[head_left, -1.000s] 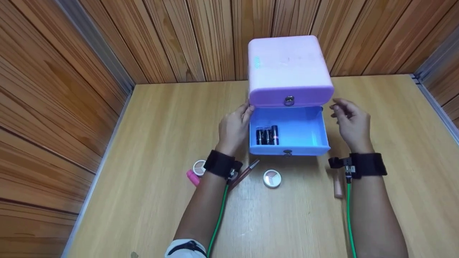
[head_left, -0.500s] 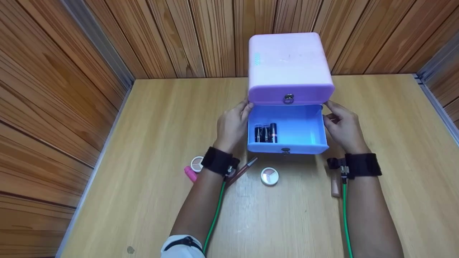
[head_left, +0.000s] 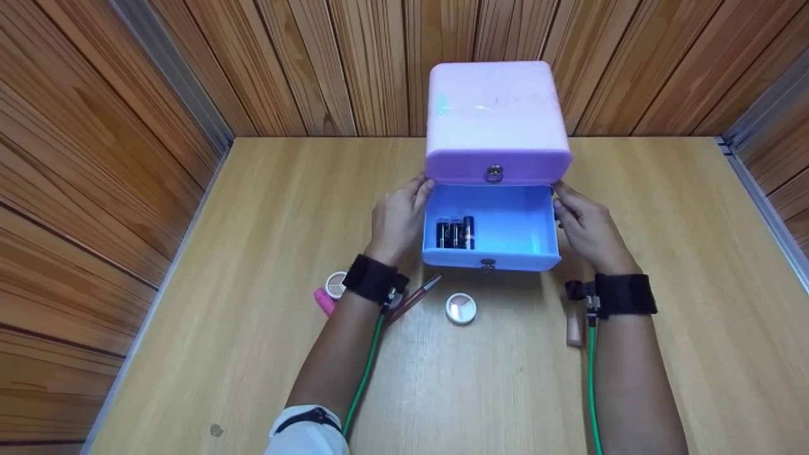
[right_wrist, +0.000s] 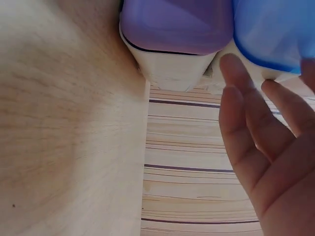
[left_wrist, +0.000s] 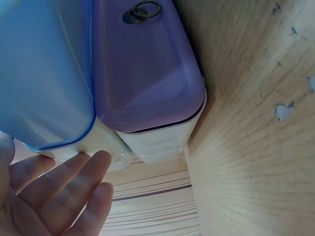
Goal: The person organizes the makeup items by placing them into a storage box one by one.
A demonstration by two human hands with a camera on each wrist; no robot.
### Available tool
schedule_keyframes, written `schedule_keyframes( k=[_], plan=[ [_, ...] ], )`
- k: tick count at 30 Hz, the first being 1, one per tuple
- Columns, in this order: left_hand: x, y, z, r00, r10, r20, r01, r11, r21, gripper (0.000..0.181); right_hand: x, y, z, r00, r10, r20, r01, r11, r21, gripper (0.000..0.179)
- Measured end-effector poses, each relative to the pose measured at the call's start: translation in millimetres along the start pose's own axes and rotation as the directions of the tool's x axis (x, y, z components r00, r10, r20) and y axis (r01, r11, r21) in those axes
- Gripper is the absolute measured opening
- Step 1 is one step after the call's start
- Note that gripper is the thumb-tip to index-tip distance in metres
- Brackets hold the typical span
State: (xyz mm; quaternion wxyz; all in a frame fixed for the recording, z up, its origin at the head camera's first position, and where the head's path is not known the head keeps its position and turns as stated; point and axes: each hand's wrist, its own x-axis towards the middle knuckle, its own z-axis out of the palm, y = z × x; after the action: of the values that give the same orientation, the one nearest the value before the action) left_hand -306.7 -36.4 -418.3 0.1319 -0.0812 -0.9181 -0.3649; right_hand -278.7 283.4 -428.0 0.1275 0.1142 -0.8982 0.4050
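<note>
A pink drawer cabinet (head_left: pixel 493 104) stands at the back of the table, its blue drawer (head_left: pixel 515 218) pulled out. Several dark lipstick-like tubes (head_left: pixel 455 233) stand side by side at that drawer's left. My left hand (head_left: pixel 397 218) rests against the cabinet's left side, thumb by the drawer's rim. On the opposite side my right hand (head_left: pixel 591 230) touches the cabinet, thumb near the drawer wall. In the left wrist view the fingers (left_wrist: pixel 74 189) lie almost straight along the cabinet's side. A lower purple drawer (left_wrist: pixel 147 69) shows pushed in beneath the blue one.
Before the cabinet lie a round three-colour compact (head_left: pixel 461 309) and a slim brown stick with a silver tip (head_left: pixel 412 301). Another compact (head_left: pixel 335 284) and a pink tube (head_left: pixel 324 301) are partly behind my left forearm. A beige tube (head_left: pixel 574 330) lies beside my right wrist.
My right hand has come in leftward from beside the cabinet and now touches its right side. My left hand stays at the left side. The drawer looks equally far out.
</note>
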Motion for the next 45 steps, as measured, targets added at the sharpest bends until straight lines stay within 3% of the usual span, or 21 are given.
schedule_keyframes(
  k=[3,6,9,14,18,27,31,34,36,40,45],
  plan=[
    [-2.3,-6.2,-0.7,1.0,0.001,0.001,-0.001,1.0,0.009,0.059,1.6,0,12,0.992,-0.077,-0.097,0.073,0.997,-0.039,0.037],
    [-6.2,-13.3,-1.9,1.0,0.009,-0.003,-0.009,1.0,0.01,0.057,2.0,0,26,0.965,-0.153,-0.213,0.137,0.987,-0.087,0.031],
    [-11.1,-20.8,-5.3,1.0,0.0,0.01,-0.001,1.0,0.027,0.057,1.9,-2,39,0.941,-0.188,-0.281,0.163,0.981,-0.108,0.028],
    [-17.6,-31.6,-20.2,0.997,-0.034,0.063,0.029,0.997,0.075,0.061,3.8,-9,54,0.937,-0.166,-0.307,0.155,0.986,-0.059,0.026],
    [-23.5,-39.4,-34.6,0.994,0.0,0.11,-0.011,0.995,0.099,0.061,4.0,-12,59,0.929,-0.152,-0.339,0.145,0.988,-0.046,0.025],
    [-48.2,-51.9,-71.7,0.998,0.037,0.042,-0.041,0.992,0.118,0.056,10.4,-12,55,0.905,-0.164,-0.392,0.157,0.986,-0.05,0.025],
    [-59.0,-53.2,-85.5,0.998,0.05,0.03,-0.054,0.988,0.148,0.05,11.0,-3,45,0.939,-0.099,-0.329,0.111,0.994,0.017,0.031],
    [-69.7,-55.7,-93.3,0.998,0.065,0.025,-0.068,0.985,0.161,0.042,8.9,8,37,0.976,-0.026,-0.216,0.036,0.998,0.043,0.038],
    [-78.2,-57.4,-96.4,0.997,0.073,0.026,-0.077,0.982,0.175,0.037,7.3,13,33,0.99,0.007,-0.142,-0.002,0.999,0.035,0.042],
    [-95.3,-60.5,-96.2,0.994,0.109,0.018,-0.11,0.969,0.223,0.03,5.7,20,29,0.999,0.032,-0.042,-0.03,0.999,0.04,0.044],
    [-114.2,-63.8,-91.5,0.993,0.11,0.036,-0.116,0.946,0.302,0.024,4.2,21,27,0.999,0.041,-0.008,-0.041,0.999,0.026,0.036]
  ],
)
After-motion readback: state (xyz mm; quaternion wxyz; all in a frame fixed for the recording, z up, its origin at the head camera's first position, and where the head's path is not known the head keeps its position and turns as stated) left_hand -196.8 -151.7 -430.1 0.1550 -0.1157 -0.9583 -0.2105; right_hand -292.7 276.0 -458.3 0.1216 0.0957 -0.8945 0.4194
